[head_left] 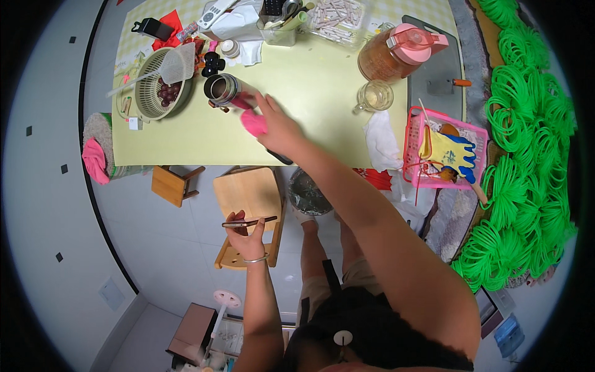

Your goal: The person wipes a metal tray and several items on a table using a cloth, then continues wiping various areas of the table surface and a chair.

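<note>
My left hand (246,240) grips a smartphone (249,223) edge-on, above a wooden chair (248,189) in front of the table. A metal bangle circles that wrist. My right arm reaches across the table, and my right hand (277,127) is closed on a bright pink cloth (253,123), partly hidden by the palm. Its fingertips are at the side of an open metal thermos cup (224,90), where a darker pink patch shows; whether they touch it is unclear. Beneath the right wrist, a flat black object (279,157) lies at the table edge, mostly covered.
Left on the table (322,80) is a basket (141,93) with grapes and a white strainer (177,66). On the right are a pink-lidded jug (390,54), a glass mug (375,96) and a pink basket (410,142) with a glove (447,152). Green tubing bundles (524,130) lie further right.
</note>
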Tool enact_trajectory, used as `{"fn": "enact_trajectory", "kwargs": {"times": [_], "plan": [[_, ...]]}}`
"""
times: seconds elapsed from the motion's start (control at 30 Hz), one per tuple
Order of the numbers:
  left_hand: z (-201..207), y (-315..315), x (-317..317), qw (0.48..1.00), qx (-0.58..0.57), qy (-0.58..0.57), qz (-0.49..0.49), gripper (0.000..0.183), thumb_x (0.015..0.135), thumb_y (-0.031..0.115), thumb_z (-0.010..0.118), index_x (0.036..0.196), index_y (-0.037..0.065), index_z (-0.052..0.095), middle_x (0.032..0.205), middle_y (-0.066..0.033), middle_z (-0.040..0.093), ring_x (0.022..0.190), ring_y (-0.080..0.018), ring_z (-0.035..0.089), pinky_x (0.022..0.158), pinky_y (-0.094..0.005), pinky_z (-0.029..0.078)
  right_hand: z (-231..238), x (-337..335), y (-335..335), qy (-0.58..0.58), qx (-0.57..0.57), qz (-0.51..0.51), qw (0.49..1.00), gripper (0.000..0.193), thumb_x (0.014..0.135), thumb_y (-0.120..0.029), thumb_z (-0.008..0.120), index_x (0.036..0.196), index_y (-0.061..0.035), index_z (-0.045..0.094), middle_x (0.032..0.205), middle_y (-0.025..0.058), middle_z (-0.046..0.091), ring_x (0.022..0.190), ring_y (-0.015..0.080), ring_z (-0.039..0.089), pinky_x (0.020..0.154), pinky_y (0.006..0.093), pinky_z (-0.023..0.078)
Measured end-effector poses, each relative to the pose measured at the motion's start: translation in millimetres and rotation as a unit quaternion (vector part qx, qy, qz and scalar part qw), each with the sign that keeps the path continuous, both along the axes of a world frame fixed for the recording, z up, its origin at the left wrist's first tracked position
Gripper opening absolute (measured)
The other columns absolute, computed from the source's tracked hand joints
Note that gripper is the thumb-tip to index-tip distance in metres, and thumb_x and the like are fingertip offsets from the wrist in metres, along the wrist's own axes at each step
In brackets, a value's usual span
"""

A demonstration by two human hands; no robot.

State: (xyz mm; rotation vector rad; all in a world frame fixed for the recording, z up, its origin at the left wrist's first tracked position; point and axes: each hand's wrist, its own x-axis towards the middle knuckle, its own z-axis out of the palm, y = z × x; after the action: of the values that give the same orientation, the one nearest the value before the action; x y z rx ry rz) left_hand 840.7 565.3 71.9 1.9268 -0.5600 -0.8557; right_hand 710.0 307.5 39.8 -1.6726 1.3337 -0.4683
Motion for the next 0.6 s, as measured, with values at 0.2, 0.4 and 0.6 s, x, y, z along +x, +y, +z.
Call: {"fn": "enact_trajectory", "kwargs": {"times": [0.2,0.4,0.6], "plan": [[4.2,-4.6,-4.4,1.0,-0.005,0.016,-0.007,0.075,0.068,-0.003,0.081,0.131,-0.002,0.041,0.124,-0.0165,0.054,0.116,-0.0247,0.053,0.104,-0.0376,0.042,-32.4,-81.4,91.2,0.273,-0.208,-0.006,0.939,0.066,0.083,-0.017,0.061,0.146,-0.0162,0.041,0.153,0.0175,0.031,0.139,0.041,0.031,0.103,0.0559,0.036],[-7.3,-7.0,-11.1,0.999,-0.003,0.028,-0.034,0.072,0.069,-0.008,0.078,0.13,-0.002,0.041,0.121,-0.0169,0.055,0.117,-0.0259,0.054,0.103,-0.0375,0.043,-86.4,-85.3,0.7,0.339,-0.306,-0.076,0.886,0.06,0.084,-0.032,0.064,0.14,-0.017,0.048,0.151,0.0122,0.037,0.137,0.0372,0.035,0.101,0.054,0.036],[-7.6,0.1,-24.7,0.998,0.007,0.053,-0.041,0.075,0.066,-0.003,0.081,0.13,-0.002,0.04,0.123,-0.017,0.053,0.115,-0.0249,0.053,0.102,-0.0375,0.042,-82.5,-94.5,-19.4,0.314,-0.227,-0.112,0.915,0.062,0.089,-0.03,0.06,0.146,-0.0149,0.039,0.156,0.0135,0.027,0.14,0.0401,0.027,0.105,0.0583,0.032]]}}
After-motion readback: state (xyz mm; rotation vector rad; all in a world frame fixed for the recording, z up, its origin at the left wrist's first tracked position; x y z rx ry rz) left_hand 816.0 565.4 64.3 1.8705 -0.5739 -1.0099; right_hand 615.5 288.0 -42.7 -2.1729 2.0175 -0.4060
